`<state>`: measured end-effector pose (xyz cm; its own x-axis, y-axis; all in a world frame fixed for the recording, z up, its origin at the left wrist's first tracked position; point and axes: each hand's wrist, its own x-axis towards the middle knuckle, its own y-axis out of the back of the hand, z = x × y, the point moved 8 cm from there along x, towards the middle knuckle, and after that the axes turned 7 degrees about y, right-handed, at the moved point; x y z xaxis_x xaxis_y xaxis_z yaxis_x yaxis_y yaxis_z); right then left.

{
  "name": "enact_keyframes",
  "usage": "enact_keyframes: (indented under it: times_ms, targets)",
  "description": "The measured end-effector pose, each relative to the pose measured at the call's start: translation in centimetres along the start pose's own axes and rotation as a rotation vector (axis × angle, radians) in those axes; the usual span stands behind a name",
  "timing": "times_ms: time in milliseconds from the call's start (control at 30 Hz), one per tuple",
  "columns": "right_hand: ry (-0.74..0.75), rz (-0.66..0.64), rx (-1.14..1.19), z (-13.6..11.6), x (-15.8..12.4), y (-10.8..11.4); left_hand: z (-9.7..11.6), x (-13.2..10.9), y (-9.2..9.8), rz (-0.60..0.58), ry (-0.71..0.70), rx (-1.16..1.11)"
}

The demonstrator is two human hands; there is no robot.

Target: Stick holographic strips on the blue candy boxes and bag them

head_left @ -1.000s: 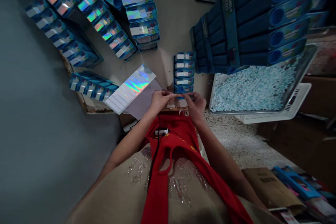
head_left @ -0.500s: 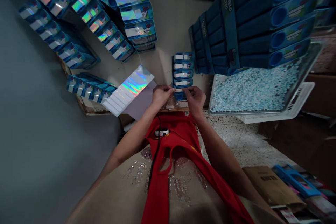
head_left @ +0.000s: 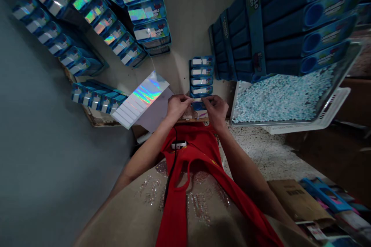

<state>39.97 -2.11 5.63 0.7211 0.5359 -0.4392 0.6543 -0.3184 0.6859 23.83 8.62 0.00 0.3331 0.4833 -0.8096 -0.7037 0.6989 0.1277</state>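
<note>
In the head view, pinching a small pale strip (head_left: 197, 100) at both ends, at one with thumb and finger of the left hand (head_left: 177, 107) pressed together, at the other with those of the right hand (head_left: 216, 111). Holding it over the near end of a short row of blue boxes (head_left: 207, 81), close to the near edge of the table (head_left: 185, 23); cannot tell whether touching the nearest box. Beside the left hand, a label sheet (head_left: 140, 98) with a rainbow sheen, partly over a plain pale sheet (head_left: 155, 112). Farther left, longer rows of shiny-labelled boxes (head_left: 116, 32). Near the right hand, a tray (head_left: 249, 124) of small blue-and-white pieces (head_left: 278, 100); above, a big stack of blue boxes (head_left: 278, 31).
</note>
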Motion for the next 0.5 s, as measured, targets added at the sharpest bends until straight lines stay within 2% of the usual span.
enact_keyframes:
  times_ms: [233,500]
  targets:
    - [0.003,0.013,0.003,0.52,0.04,-0.28,-1.0,0.28,-0.19,0.051,0.001,-0.046]
    - [0.008,-0.008,-0.039,0.53,0.36,-0.31,-0.51,0.04,-0.11,0.068,-0.076,-0.009]
